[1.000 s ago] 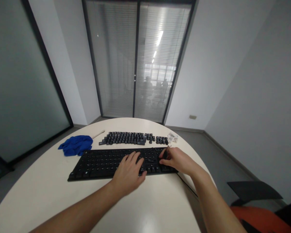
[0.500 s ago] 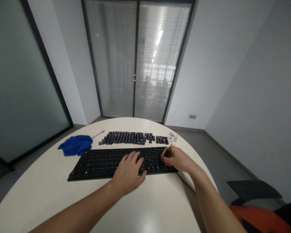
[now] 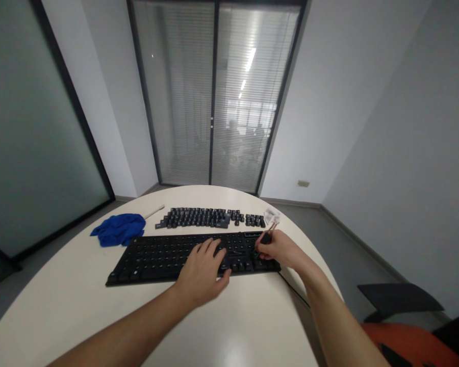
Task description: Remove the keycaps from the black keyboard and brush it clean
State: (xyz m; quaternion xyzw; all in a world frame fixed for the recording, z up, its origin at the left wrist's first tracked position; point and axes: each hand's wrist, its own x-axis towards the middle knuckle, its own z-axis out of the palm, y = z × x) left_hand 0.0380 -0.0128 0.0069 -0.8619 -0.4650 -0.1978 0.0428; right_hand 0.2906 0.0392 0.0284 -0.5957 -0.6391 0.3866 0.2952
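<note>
Holds left hand (image 3: 201,272) spread and relaxed, clasping nothing visible, against the black keyboard (image 3: 160,257), right of its middle. Pinches in right hand (image 3: 281,247) a small dark tool (image 3: 266,238) over the keyboard's right end — with thin coppery prongs pointing away; cannot make out the near tip. Shows many bare key positions along the keyboard, set lengthwise across the pale tabletop (image 3: 80,306). Note just beyond, loose black keycaps (image 3: 197,216) in rows; to their left, blue cloth (image 3: 118,229) and slim pale stick (image 3: 155,210); to their right, whitish translucent item (image 3: 272,215).
</note>
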